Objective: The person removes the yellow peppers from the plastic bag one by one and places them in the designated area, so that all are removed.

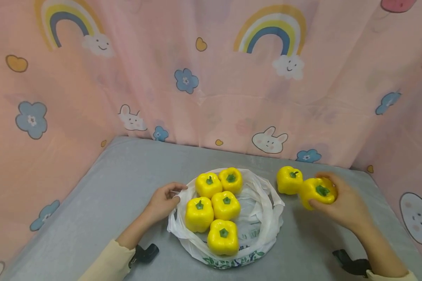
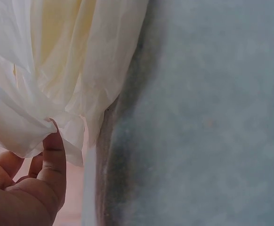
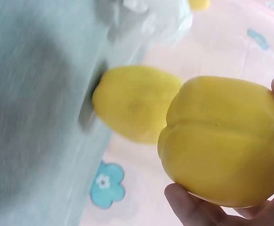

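Note:
My right hand (image 1: 348, 203) grips a yellow bell pepper (image 3: 226, 141) between thumb and fingers, its green stem facing up. In the right wrist view, a gap shows between this pepper and the table. Just left of it, another yellow bell pepper (image 1: 287, 180) sits on the table. A white plastic bag (image 1: 272, 230) lies spread with its mouth wide, several yellow bell peppers (image 1: 226, 205) inside, mostly in its left half. At the bag's left rim, my left hand (image 1: 161, 203) pinches the thin plastic (image 2: 21, 132) between thumb and fingers.
A grey cloth covers the table (image 1: 133, 168). Behind and on both sides hangs a pink curtain (image 1: 218, 109) printed with rainbows, rabbits and flowers. Dark wrist-worn cameras (image 1: 145, 253) stick out by both forearms.

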{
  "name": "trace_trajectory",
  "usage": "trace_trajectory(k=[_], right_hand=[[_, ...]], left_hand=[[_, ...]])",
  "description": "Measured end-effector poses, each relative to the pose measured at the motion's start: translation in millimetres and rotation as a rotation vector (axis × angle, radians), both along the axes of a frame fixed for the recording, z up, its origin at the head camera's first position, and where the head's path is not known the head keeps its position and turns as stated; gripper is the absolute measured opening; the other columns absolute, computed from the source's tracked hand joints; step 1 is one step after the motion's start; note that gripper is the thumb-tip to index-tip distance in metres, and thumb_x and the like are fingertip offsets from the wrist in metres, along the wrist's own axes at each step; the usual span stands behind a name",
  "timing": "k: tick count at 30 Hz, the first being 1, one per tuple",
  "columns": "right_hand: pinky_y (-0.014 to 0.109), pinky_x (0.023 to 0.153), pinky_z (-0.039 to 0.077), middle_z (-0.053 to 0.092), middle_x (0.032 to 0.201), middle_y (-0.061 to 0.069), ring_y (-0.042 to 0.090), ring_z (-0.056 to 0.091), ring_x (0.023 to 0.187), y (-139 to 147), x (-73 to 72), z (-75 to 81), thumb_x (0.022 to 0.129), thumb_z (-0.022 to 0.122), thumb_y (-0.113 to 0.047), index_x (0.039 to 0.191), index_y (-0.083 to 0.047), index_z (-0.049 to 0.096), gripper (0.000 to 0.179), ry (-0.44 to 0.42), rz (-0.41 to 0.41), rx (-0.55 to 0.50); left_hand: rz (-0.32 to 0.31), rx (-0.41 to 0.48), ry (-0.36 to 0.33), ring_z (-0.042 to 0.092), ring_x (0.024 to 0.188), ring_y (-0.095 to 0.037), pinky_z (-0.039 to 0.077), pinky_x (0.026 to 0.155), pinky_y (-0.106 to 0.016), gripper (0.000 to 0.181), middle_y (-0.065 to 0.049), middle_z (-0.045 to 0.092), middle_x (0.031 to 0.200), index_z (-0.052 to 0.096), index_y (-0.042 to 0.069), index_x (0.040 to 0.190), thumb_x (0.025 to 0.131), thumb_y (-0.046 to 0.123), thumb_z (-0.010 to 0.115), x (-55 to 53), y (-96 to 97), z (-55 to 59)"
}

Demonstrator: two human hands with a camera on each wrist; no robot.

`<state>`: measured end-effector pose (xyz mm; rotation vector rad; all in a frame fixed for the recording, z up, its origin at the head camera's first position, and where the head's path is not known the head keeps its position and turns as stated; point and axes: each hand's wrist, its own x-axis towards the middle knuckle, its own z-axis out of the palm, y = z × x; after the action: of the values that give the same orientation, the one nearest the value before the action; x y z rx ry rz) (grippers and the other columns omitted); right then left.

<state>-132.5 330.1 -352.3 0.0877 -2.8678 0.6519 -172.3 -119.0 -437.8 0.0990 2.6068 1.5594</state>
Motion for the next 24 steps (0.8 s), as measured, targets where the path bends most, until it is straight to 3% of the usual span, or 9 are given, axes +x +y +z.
trace_trajectory(k=[6, 12, 24], right_hand=[[0.054, 0.070, 0.042, 0.051, 0.125, 0.029, 0.041, 0.049, 0.094, 19.2, -9.9, -3.0, 0.077, 0.075, -0.038, 0.130, -0.009, 0.049, 0.066, -0.014, -0.051, 0.025], [0.058, 0.073, 0.042, 0.047, 0.128, 0.031, 0.043, 0.046, 0.096, 27.2, -24.1, -15.5, 0.079, 0.072, -0.040, 0.130, -0.007, 0.049, 0.065, -0.031, -0.106, 0.036], [0.066, 0.083, 0.040, 0.047, 0.130, 0.033, 0.048, 0.045, 0.105, 36.3, -50.2, -39.6, 0.083, 0.069, -0.044, 0.132, -0.002, 0.049, 0.068, -0.066, -0.090, -0.011]], left_hand=[[-0.003, -0.002, 0.011, 0.058, 0.079, -0.015, 0.050, 0.069, -0.026, 0.034, -0.007, 0.065, 0.113, 0.068, 0.017, 0.112, 0.085, 0.001, 0.054, 0.1, -0.4, 1.2], [0.005, 0.000, 0.006, 0.058, 0.079, -0.016, 0.050, 0.069, -0.027, 0.034, -0.007, 0.065, 0.113, 0.068, 0.017, 0.111, 0.085, 0.001, 0.054, 0.0, -0.6, 1.3], [0.004, 0.010, 0.004, 0.059, 0.081, -0.016, 0.051, 0.071, -0.028, 0.033, -0.007, 0.065, 0.114, 0.069, 0.017, 0.110, 0.085, 0.001, 0.054, 0.5, 0.6, 2.7]])
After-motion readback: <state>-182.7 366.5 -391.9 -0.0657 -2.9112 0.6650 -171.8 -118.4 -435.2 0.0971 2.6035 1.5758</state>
